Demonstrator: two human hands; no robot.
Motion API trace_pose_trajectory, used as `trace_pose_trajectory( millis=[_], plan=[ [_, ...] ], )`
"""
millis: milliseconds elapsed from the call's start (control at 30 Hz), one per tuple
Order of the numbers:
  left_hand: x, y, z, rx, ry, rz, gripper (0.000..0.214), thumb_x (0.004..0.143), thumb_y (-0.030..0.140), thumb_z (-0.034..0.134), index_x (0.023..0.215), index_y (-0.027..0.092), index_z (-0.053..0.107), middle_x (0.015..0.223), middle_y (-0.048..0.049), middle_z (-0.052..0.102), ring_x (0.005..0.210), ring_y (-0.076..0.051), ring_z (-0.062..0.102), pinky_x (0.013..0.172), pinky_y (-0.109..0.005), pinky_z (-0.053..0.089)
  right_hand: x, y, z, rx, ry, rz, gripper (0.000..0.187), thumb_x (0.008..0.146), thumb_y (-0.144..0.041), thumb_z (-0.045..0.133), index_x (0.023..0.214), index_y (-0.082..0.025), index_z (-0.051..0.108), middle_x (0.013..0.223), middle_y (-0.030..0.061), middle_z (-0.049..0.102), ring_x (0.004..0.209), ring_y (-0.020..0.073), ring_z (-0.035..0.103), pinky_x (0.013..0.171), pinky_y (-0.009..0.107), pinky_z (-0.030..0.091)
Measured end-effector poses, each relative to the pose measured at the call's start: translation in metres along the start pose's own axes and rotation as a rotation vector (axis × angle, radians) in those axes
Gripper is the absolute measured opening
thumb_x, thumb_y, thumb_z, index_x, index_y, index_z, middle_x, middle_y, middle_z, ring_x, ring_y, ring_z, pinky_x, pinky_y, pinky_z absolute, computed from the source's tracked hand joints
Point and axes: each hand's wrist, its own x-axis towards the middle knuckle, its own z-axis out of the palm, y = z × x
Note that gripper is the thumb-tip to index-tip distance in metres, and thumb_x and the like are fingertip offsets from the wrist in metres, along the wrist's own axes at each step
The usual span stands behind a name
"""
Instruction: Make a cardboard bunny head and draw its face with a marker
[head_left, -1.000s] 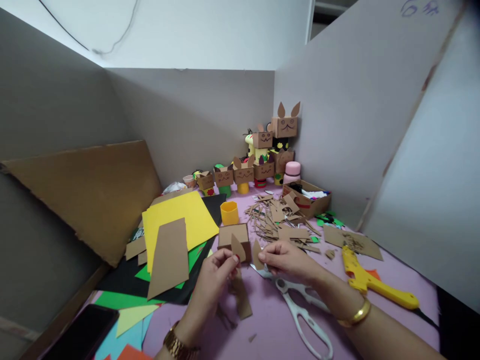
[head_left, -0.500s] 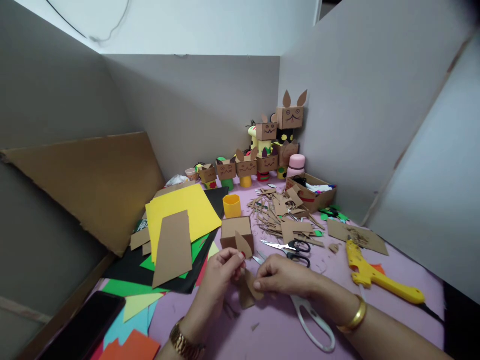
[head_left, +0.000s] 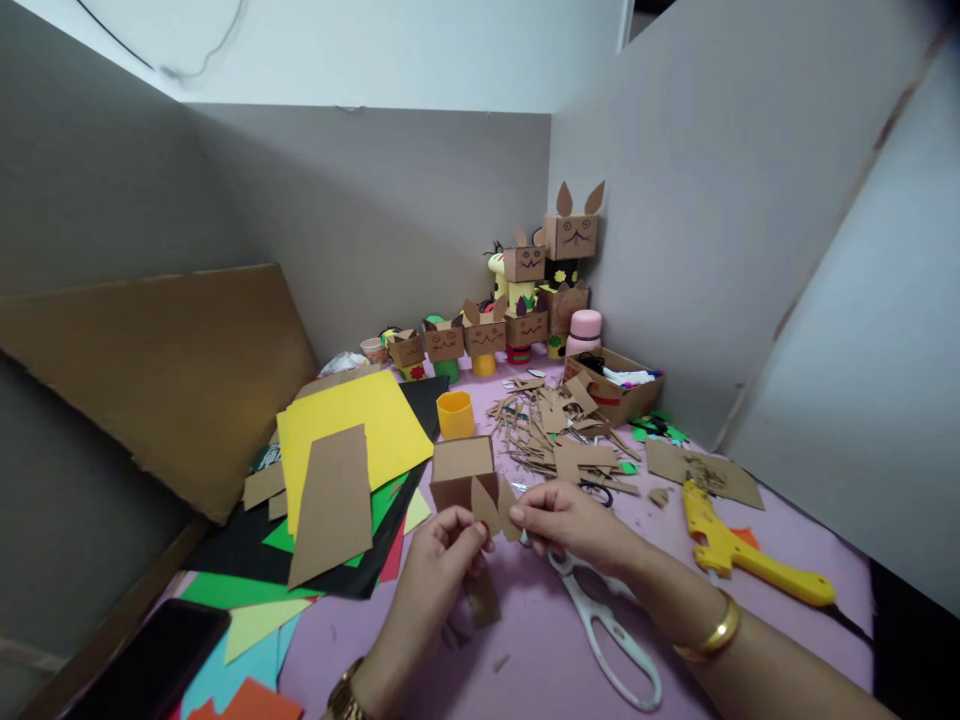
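My left hand [head_left: 439, 558] pinches a small leaf-shaped brown card ear [head_left: 484, 504] by its lower end. My right hand [head_left: 570, 522] pinches a second brown card ear [head_left: 508, 498] right beside it, so the two pieces nearly touch. Both are held just in front of a small brown card box [head_left: 460, 467] on the pink table [head_left: 547, 660]. A brown card scrap [head_left: 481, 598] lies under my left hand. White-handled scissors [head_left: 609, 632] lie under my right wrist.
Yellow cup [head_left: 455, 414] behind the box. Stacked coloured paper with a yellow sheet [head_left: 360, 425] and brown strip [head_left: 332, 503] at left. Heap of card offcuts [head_left: 559, 432], yellow glue gun [head_left: 739, 562], marker box [head_left: 615, 388], finished box figures [head_left: 525, 300] at the back. Phone [head_left: 142, 672] near left.
My right hand rose from the table with its ear piece and brought it up beside the one in my left hand. The view shifted slightly.
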Motion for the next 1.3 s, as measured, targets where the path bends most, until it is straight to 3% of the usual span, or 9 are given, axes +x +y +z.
trace_pose_trajectory(
  millis=[367, 533, 667, 833, 967, 1033, 1133, 1233, 1300],
  plan=[
    [-0.004, 0.002, 0.006, 0.042, -0.029, -0.01, 0.016, 0.063, 0.02, 0.059, 0.047, 0.019, 0.055, 0.041, 0.0041, 0.053, 0.04, -0.009, 0.045, 0.044, -0.019, 0.034, 0.0, 0.0, 0.002, -0.055, 0.007, -0.017, 0.041, 0.081, -0.049, 0.055, 0.056, -0.016, 0.051, 0.045, -0.0061, 0.047, 0.037, 0.0045, 0.03, 0.037, 0.018, 0.019],
    [-0.004, 0.003, 0.006, 0.024, -0.04, 0.006, 0.011, 0.064, 0.028, 0.064, 0.059, 0.019, 0.06, 0.047, 0.0036, 0.056, 0.045, -0.011, 0.048, 0.047, -0.021, 0.037, -0.003, -0.005, 0.004, -0.127, 0.011, -0.045, 0.044, 0.083, -0.049, 0.052, 0.054, -0.016, 0.05, 0.045, -0.0056, 0.046, 0.039, 0.0052, 0.03, 0.039, 0.019, 0.02],
    [-0.005, 0.0, 0.005, 0.007, -0.018, 0.003, 0.02, 0.065, 0.028, 0.068, 0.052, 0.017, 0.057, 0.047, 0.0044, 0.052, 0.046, -0.01, 0.044, 0.046, -0.02, 0.033, -0.004, -0.009, 0.011, -0.207, 0.027, -0.063, 0.044, 0.083, -0.049, 0.05, 0.053, -0.017, 0.05, 0.046, -0.0052, 0.044, 0.041, 0.0059, 0.031, 0.041, 0.019, 0.022],
    [-0.006, -0.002, 0.001, -0.086, 0.024, 0.006, 0.021, 0.068, 0.028, 0.068, 0.056, 0.017, 0.056, 0.05, 0.0045, 0.052, 0.049, -0.009, 0.043, 0.049, -0.019, 0.034, -0.005, -0.014, 0.002, -0.408, 0.131, -0.078, 0.042, 0.089, -0.044, 0.039, 0.064, -0.016, 0.058, 0.052, -0.0022, 0.051, 0.046, 0.0087, 0.038, 0.045, 0.02, 0.027],
    [-0.005, 0.005, -0.005, -0.18, 0.077, 0.011, 0.017, 0.069, 0.031, 0.067, 0.068, 0.017, 0.058, 0.054, 0.0037, 0.058, 0.048, -0.009, 0.047, 0.045, -0.018, 0.036, -0.021, -0.019, -0.018, -0.686, 0.204, -0.089, 0.019, 0.078, -0.033, 0.058, 0.068, -0.019, 0.066, 0.06, 0.0026, 0.06, 0.059, 0.0158, 0.051, 0.055, 0.025, 0.026],
    [-0.004, 0.009, -0.007, -0.219, 0.107, 0.026, 0.018, 0.069, 0.032, 0.068, 0.07, 0.017, 0.058, 0.055, 0.0042, 0.059, 0.049, -0.008, 0.05, 0.044, -0.016, 0.036, -0.035, -0.019, -0.021, -0.806, 0.189, -0.053, 0.01, 0.07, -0.029, 0.065, 0.07, -0.02, 0.068, 0.062, 0.0053, 0.065, 0.061, 0.0202, 0.055, 0.055, 0.027, 0.026],
    [-0.004, 0.014, -0.01, -0.266, 0.141, 0.048, 0.02, 0.067, 0.031, 0.071, 0.07, 0.017, 0.058, 0.056, 0.005, 0.06, 0.05, -0.007, 0.054, 0.044, -0.015, 0.038, -0.056, -0.013, -0.014, -1.115, 0.092, 0.134, 0.019, 0.068, -0.032, 0.065, 0.085, -0.023, 0.066, 0.088, 0.0096, 0.071, 0.08, 0.0307, 0.063, 0.061, 0.031, 0.035],
    [-0.002, 0.015, -0.013, -0.311, 0.169, 0.045, 0.023, 0.065, 0.031, 0.074, 0.077, 0.017, 0.06, 0.063, 0.0042, 0.064, 0.052, -0.007, 0.058, 0.046, -0.014, 0.041, -0.071, -0.003, -0.005, -1.146, 0.028, 0.251, 0.035, 0.069, -0.028, 0.063, 0.103, -0.025, 0.062, 0.105, 0.0112, 0.068, 0.094, 0.0356, 0.061, 0.071, 0.039, 0.041],
    [0.0, 0.013, -0.014, -0.339, 0.175, 0.03, 0.027, 0.063, 0.031, 0.076, 0.081, 0.017, 0.061, 0.065, 0.0042, 0.065, 0.052, -0.006, 0.059, 0.046, -0.014, 0.042, -0.075, 0.004, -0.005, -1.135, 0.033, 0.249, 0.036, 0.071, -0.029, 0.06, 0.107, -0.026, 0.061, 0.106, 0.011, 0.067, 0.096, 0.0349, 0.06, 0.074, 0.04, 0.042]
  ],
)
